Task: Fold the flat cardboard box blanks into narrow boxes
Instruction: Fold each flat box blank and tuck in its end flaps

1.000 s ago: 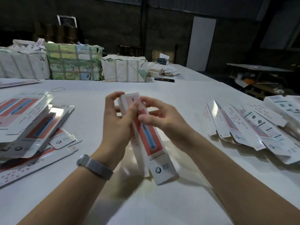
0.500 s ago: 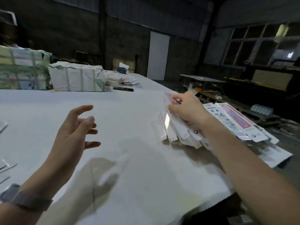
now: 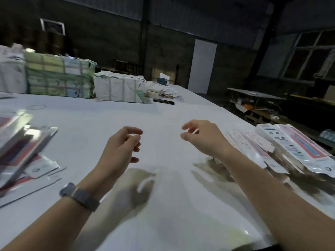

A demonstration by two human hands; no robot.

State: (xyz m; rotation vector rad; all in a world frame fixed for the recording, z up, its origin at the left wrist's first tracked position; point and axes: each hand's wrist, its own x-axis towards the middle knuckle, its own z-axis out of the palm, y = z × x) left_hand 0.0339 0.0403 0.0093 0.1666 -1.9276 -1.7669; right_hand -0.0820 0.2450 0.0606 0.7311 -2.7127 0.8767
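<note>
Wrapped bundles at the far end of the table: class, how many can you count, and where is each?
3. A white bundle at the far left edge, a green-patterned bundle beside it, and a white strapped bundle to its right. More may lie out of frame.

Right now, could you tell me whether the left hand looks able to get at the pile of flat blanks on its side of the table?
Probably yes. The left hand hovers empty over bare table, and nothing lies between it and the flat blanks to its left.

Bare forearms; grey wristband [image 3: 79, 196] on left
</note>
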